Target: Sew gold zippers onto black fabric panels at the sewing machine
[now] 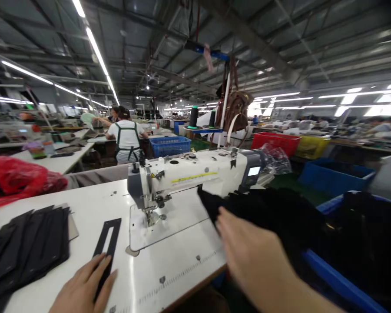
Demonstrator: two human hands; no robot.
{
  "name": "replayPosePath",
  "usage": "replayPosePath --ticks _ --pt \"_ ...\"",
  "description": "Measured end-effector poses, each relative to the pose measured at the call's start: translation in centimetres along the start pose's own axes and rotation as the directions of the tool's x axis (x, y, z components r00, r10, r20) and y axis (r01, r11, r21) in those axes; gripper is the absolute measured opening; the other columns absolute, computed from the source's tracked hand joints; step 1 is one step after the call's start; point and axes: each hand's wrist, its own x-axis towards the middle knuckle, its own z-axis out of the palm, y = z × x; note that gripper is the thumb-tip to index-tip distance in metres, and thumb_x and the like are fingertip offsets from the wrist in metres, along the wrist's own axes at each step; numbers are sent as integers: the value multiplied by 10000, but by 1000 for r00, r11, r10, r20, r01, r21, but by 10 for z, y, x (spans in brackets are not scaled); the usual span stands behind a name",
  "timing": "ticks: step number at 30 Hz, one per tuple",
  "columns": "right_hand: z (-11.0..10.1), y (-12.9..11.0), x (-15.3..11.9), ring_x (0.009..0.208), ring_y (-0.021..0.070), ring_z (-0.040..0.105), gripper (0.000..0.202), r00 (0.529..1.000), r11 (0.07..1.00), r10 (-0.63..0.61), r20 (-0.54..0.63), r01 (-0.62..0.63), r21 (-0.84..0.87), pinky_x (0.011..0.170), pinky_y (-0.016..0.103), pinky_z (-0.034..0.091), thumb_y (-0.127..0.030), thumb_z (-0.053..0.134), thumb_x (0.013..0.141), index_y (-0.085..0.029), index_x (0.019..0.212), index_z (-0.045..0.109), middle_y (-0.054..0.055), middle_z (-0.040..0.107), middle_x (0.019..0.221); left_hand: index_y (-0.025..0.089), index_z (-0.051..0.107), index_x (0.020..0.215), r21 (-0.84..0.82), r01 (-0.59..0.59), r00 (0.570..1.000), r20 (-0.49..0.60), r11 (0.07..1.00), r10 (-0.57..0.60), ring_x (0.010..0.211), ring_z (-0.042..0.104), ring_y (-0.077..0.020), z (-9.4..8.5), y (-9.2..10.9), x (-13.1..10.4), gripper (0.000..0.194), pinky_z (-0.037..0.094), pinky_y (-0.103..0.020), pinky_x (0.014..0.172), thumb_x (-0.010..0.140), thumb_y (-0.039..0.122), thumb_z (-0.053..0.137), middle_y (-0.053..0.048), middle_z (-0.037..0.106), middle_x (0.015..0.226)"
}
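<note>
One left hand [84, 284] lies loosely spread on a slotted black strip [113, 238] — my right hand [252, 252], fingers together, is at black fabric [273, 213], its grip unclear.

Big factory hall. Dark metal ceiling [133, 39] across top of frame, exposed beams, one heavy beam [254, 41] upper right. Strip light [97, 50] runs diagonally, upper left toward centre. Bright windows [347, 100] far right. Green floor [198, 144] shows mid-frame. White worktable [67, 164] centre left. Far right background's blurry.
</note>
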Motion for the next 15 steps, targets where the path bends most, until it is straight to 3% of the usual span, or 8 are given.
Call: replayPosePath --ticks 1,3,4,6,8,10,13,15 --pt "19 -33 -6 793 218 668 292 993 995 -50 105 41 88 621 256 526 -38 396 782 -96 908 654 178 667 986 185 650 1038 29 -10 1000 27 1000 9 977 603 -279 -4 1 -2 538 490 -414 863 812 591 379 -82 627 1108" --pt "52 -88 -17 882 262 648 255 933 942 -209 293 112 316 652 292 539 -103 459 785 -74 955 647 194 654 1014 159 647 1059 78 -23 998 58 997 19 996 597 -290 -12 8 0 535 495 -429 855 824 544 360 -99 623 1126" --pt "62 -105 -22 968 295 614 264 912 906 -246 328 95 413 717 346 537 -171 477 812 -70 995 638 196 638 1058 152 647 1060 91 -24 998 62 996 18 1001 596 -287 -15 12 1 518 496 -427 855 833 518 358 -104 623 1127" --pt "71 -118 -30 1055 286 568 320 921 814 -242 307 21 581 822 371 505 -280 478 858 -113 1099 605 149 609 1145 141 643 1060 95 -43 997 71 995 36 1004 595 -281 -20 20 4 484 494 -426 859 853 472 356 -118 622 1125" --pt "68 -104 -35 1044 246 570 303 957 756 -116 265 -88 649 871 358 476 -265 410 902 -155 1115 595 108 609 1155 128 635 1068 93 -64 995 87 994 56 1008 590 -282 -24 25 5 462 487 -434 866 871 439 356 -133 616 1130" --pt "64 -77 -39 936 226 596 309 958 752 37 284 -213 623 824 366 479 -194 327 919 -169 1032 613 101 640 1035 116 626 1077 92 -77 992 102 993 67 1014 583 -292 -25 26 5 460 479 -451 869 880 431 355 -145 609 1134" --pt "64 -41 -44 760 211 582 294 904 756 170 393 -375 536 707 363 470 -170 313 909 -195 874 604 70 623 821 114 612 1093 81 -83 992 97 993 75 1019 574 -304 -25 24 5 479 473 -463 861 883 450 343 -155 595 1150" --pt "68 -33 -47 719 202 564 243 869 751 195 456 -431 500 684 348 450 -178 360 893 -204 792 580 49 597 760 114 588 1126 82 -104 993 61 991 99 1078 534 -327 -26 23 7 481 440 -493 885 888 440 327 -162 570 1185"
